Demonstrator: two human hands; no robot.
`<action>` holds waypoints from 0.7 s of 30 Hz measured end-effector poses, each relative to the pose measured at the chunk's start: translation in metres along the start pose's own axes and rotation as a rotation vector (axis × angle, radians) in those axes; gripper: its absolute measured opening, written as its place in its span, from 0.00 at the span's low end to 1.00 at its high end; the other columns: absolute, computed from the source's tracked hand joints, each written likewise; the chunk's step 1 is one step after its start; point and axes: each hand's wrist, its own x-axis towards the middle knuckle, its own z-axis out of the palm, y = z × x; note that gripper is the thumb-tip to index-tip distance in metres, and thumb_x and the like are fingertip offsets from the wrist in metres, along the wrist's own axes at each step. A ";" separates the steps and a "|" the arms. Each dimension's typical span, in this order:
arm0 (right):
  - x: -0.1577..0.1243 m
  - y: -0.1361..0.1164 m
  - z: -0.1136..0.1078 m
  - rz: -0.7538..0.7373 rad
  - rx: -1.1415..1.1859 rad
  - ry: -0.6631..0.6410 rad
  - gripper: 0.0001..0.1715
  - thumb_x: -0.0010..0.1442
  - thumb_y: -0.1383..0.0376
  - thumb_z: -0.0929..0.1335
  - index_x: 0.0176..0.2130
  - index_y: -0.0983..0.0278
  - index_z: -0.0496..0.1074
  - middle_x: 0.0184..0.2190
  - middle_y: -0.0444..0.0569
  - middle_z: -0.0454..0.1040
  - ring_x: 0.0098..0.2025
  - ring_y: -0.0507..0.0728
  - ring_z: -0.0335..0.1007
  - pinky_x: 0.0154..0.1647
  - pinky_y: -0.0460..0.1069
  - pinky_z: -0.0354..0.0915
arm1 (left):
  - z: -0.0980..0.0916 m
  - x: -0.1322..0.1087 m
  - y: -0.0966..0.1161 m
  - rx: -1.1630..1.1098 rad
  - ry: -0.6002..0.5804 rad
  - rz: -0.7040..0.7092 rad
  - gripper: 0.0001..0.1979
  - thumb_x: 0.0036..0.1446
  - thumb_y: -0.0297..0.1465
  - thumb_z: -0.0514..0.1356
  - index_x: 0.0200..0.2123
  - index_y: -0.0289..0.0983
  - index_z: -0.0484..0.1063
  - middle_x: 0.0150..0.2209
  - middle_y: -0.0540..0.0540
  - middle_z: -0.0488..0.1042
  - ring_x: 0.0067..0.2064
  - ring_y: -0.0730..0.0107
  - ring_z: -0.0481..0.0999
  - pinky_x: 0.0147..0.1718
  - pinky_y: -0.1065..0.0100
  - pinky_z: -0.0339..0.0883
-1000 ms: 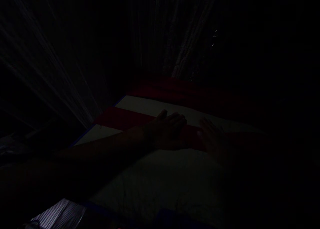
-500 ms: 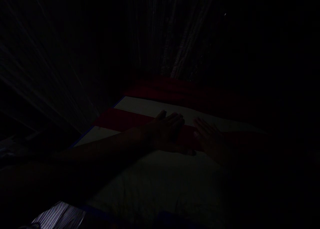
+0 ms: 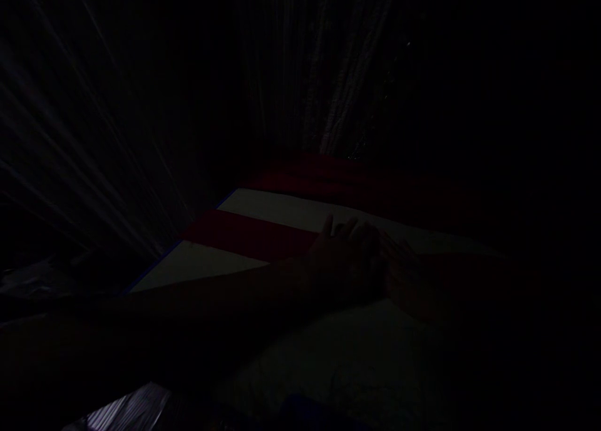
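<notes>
The picture is very dark. A cloth with broad red and whitish stripes [image 3: 263, 233] lies spread out before me, edged in blue on its left side. My left hand [image 3: 345, 252] rests over the red stripe in the middle, fingers partly bent and apart, its tips close to my right hand. My right hand [image 3: 406, 274] lies on the cloth just beside it, fingers stretched out. Whether the two hands touch is hard to make out. Nothing shows in either hand, and shadow hides the right wrist and arm.
Pale, streaky hanging strands or folds [image 3: 338, 111] rise behind the cloth, with more at the left [image 3: 94, 149]. A light ribbed piece of material [image 3: 134, 409] shows at the bottom left. Darkness covers the right side.
My left hand has moved right, up to my right hand, and its flat fingers have bent. My right hand has shifted slightly to the right.
</notes>
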 end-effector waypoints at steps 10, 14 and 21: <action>0.008 -0.012 -0.010 0.028 0.031 0.019 0.34 0.77 0.58 0.49 0.70 0.72 0.59 0.71 0.61 0.57 0.73 0.67 0.54 0.69 0.72 0.56 | -0.001 -0.052 -0.051 0.104 0.031 -0.141 0.31 0.75 0.45 0.38 0.75 0.41 0.52 0.76 0.48 0.49 0.76 0.50 0.48 0.71 0.38 0.41; 0.007 -0.010 -0.010 -0.035 0.006 0.041 0.35 0.77 0.60 0.46 0.63 0.70 0.69 0.69 0.60 0.60 0.72 0.69 0.56 0.68 0.73 0.57 | -0.014 -0.088 -0.089 0.156 0.020 -0.297 0.30 0.75 0.47 0.39 0.76 0.48 0.49 0.76 0.52 0.48 0.77 0.50 0.46 0.72 0.37 0.38; 0.012 -0.015 -0.011 0.079 0.036 0.015 0.37 0.77 0.55 0.45 0.69 0.72 0.61 0.69 0.60 0.60 0.72 0.67 0.57 0.70 0.71 0.57 | -0.018 -0.151 -0.167 0.256 0.070 -0.358 0.30 0.75 0.45 0.40 0.76 0.47 0.49 0.77 0.49 0.46 0.77 0.50 0.45 0.72 0.38 0.38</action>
